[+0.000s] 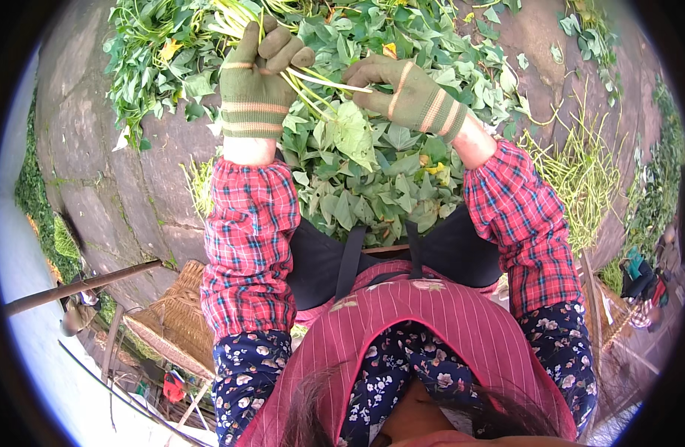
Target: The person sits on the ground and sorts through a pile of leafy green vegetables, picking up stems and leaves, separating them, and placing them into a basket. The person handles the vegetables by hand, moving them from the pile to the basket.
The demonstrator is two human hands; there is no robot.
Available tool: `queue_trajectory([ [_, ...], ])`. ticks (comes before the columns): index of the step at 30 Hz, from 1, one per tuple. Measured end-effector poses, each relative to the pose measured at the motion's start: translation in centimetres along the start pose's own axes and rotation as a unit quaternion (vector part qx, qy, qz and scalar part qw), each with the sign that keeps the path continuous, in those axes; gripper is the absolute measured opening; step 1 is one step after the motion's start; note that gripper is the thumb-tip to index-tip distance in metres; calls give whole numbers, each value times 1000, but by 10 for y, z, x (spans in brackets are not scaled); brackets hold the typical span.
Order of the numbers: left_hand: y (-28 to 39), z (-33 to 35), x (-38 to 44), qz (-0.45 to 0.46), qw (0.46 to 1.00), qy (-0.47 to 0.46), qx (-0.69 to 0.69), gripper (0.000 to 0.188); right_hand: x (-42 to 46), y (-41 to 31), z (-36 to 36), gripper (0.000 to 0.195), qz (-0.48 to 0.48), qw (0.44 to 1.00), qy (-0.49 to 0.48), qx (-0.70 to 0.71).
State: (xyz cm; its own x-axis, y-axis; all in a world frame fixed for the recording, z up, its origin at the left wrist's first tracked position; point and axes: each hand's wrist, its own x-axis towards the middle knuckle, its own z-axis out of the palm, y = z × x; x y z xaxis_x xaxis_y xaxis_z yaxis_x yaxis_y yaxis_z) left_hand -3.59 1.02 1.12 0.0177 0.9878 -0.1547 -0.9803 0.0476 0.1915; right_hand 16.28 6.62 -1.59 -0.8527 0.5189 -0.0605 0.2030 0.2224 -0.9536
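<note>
My left hand (258,78), in a green knit glove with pale bands, is closed around a bundle of pale green leafy stems (230,22) at the upper left. Several stem ends stick out on its right side. My right hand (404,92), gloved alike, is just right of these, its thumb and fingers curved at the tip of a pale stem (351,88); whether it pinches the stem I cannot tell. A large green leaf (353,134) hangs below, between the hands. Under both hands spreads a heap of green leafy vines (398,184) with a few yellow leaves.
Piles of thin bare stems (583,179) lie on the paved ground (135,184) at right and behind my left sleeve. A woven wicker basket (175,318) stands lower left, near a wooden pole (85,288). Other people sit at the far left and right edges.
</note>
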Motion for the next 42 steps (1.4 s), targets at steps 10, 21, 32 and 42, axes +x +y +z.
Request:
queue_trajectory([
  [10, 7, -5, -3, 8, 998, 47, 35, 24, 10, 8, -42, 18, 247, 885, 326, 224],
  [21, 1, -4, 1, 126, 946, 270, 129, 20, 0, -19, 15, 12, -126, 960, 158, -195],
  [32, -9, 1, 4, 100, 951, 265, 120, 20, 2, -13, 18, 9, -155, 955, 145, -207],
  [42, 9, -8, -4, 88, 982, 166, 25, 28, 1, 0, -16, 20, 143, 966, 188, 103],
])
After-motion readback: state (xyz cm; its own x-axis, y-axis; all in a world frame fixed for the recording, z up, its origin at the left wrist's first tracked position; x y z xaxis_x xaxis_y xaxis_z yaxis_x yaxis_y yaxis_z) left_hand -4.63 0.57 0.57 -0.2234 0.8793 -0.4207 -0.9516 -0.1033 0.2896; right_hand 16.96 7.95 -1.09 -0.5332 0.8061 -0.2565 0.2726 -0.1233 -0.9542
